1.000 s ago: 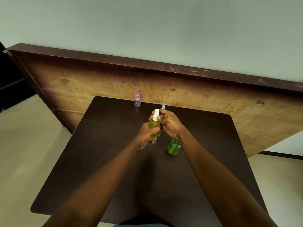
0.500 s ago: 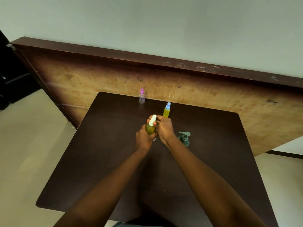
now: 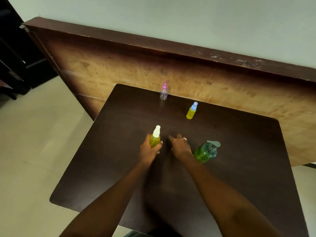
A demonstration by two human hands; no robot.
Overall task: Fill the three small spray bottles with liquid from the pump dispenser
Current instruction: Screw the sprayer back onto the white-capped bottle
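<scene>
My left hand (image 3: 149, 150) grips a small spray bottle with a white cap (image 3: 155, 138), full of yellow-green liquid, near the middle of the dark table (image 3: 119, 168). My right hand (image 3: 179, 146) hovers open just to its right, holding nothing. The green pump dispenser (image 3: 206, 152) stands right of that hand. A blue-capped spray bottle (image 3: 191, 111) with yellow liquid stands farther back. A pink-capped clear bottle (image 3: 163, 92) stands at the table's far edge and looks empty.
A large wooden board (image 3: 171, 74) leans against the wall behind the table. Pale floor lies to the left, with dark furniture (image 3: 13, 62) at the far left.
My right hand has let go of the white-capped bottle's top and moved right. My left hand has lowered the bottle toward the table. The view shifted, showing the dispenser fully.
</scene>
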